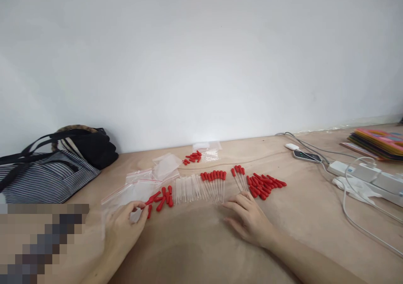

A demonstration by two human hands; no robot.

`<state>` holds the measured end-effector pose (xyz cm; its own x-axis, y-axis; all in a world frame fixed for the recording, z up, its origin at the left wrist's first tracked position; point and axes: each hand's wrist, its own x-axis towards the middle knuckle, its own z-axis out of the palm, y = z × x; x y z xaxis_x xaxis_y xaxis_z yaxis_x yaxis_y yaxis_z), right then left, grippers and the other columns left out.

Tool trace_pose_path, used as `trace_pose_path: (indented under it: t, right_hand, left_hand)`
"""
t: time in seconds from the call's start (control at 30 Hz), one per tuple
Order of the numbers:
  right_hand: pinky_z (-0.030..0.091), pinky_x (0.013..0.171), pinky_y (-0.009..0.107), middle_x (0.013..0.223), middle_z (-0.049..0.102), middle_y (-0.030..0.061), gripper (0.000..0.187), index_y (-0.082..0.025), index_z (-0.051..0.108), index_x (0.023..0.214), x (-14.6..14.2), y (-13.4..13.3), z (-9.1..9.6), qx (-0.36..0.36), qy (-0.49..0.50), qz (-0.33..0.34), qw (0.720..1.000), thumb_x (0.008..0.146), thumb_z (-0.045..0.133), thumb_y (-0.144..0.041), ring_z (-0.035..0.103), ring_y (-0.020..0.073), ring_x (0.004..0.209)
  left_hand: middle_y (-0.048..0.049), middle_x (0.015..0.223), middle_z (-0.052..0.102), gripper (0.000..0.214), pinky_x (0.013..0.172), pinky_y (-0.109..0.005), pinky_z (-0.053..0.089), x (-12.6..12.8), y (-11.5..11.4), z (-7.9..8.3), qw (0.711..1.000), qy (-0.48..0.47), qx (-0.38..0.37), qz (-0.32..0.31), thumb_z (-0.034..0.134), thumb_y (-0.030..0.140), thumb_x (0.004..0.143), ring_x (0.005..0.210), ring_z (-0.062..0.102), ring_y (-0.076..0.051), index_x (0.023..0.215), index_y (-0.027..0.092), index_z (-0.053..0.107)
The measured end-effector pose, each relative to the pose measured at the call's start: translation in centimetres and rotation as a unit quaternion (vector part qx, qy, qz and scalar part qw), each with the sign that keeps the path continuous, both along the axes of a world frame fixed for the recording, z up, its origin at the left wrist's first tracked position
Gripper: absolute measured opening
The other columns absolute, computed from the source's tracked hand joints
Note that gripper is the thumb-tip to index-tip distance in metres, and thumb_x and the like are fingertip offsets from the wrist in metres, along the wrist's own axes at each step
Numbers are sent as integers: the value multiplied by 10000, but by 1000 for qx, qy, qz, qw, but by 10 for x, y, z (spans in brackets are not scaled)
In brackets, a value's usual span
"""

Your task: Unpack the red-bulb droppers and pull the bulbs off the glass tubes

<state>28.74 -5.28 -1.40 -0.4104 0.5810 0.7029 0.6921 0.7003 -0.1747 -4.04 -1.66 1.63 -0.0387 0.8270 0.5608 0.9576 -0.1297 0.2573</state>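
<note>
My left hand (127, 223) is at the near side of a small pile of red rubber bulbs (161, 202), its thumb and index finger pinched at one red bulb (149, 211). To the right lie bare clear pipette tubes (187, 189) in a row. Beside them is a fan of droppers (215, 187) with red bulbs on their far ends. My right hand (247, 217) rests palm down with fingers apart, at the near ends of a smaller group of droppers (239, 179). A heap of red-topped pieces (264, 185) lies right of it.
Clear zip bags (138, 189) lie behind my left hand. Small red bulbs (192, 157) and bubble wrap (210, 155) are near the wall. A striped bag (53, 175) stands left. On the right are a phone-like device (307, 156), power strip (371, 177), cables and stacked colourful sheets (378, 141).
</note>
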Motion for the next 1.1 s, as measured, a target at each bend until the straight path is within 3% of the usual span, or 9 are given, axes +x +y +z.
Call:
trace_pose_path:
  t: [0.13,0.3,0.4,0.5,0.7,0.77,0.9,1.0,1.1]
  right_hand:
    - [370,724,326,846,596,44,209,-181,545,981,-1,0,0,4,6,-5,1000,779,492,-172,518,148,752]
    - [320,720,313,795,590,28,151,-196,584,892,1,1,-1,23,11,-34,999,782,483,-179,506,135,723]
    - [268,684,315,662,560,5,115,-202,596,715,7,7,-5,39,18,-150,988,773,497,-201,479,133,661]
    - [233,665,327,598,547,6,166,-197,563,599,19,16,-9,28,16,-278,960,749,536,-262,472,158,661]
    - [231,657,335,624,583,10,166,-203,565,629,32,25,-14,-40,-16,-345,938,696,597,-352,497,190,684]
    - [233,650,336,627,589,13,179,-207,569,626,29,25,-14,-54,-26,-345,937,710,585,-365,503,196,683]
    - [238,637,342,623,599,43,203,-199,576,609,21,28,-12,-74,-46,-359,929,738,561,-356,520,217,693]
    - [245,629,342,617,605,67,228,-184,579,584,17,31,-8,-94,-56,-378,919,757,536,-326,534,227,697]
    - [248,637,354,662,630,105,228,-159,602,613,15,32,-2,-139,-87,-393,905,780,482,-259,546,239,716]
  left_hand:
    - [-6,624,652,225,673,-323,367,0,-5,-9,997,74,12,14,447,383,677,665,595,-217,604,230,595]
    - [-15,711,674,246,667,-303,378,3,-2,-15,997,66,-7,-26,451,418,703,713,586,-212,654,230,601]
    - [-22,689,658,252,671,-303,385,-2,-4,-17,997,66,9,-28,461,441,686,694,575,-212,612,223,564]
    - [-21,710,657,228,643,-309,385,-5,-8,-17,997,72,-19,-12,452,419,662,707,570,-223,574,226,534]
    - [-9,606,630,239,608,-309,383,0,-6,-12,993,61,-101,1,400,386,673,658,568,-219,653,235,584]
    - [-15,691,653,217,625,-313,386,0,-4,-12,995,66,-72,-9,414,383,675,684,568,-219,634,231,562]
    - [-65,820,651,185,679,-339,393,1,-10,-15,993,78,85,-24,470,380,673,757,566,-240,598,219,522]
    - [-58,749,640,176,675,-331,390,14,-20,-15,981,83,151,-91,498,336,696,704,564,-218,564,220,520]
    - [-38,711,624,188,677,-306,378,38,-30,-16,970,72,143,-182,490,272,734,701,553,-187,558,216,528]
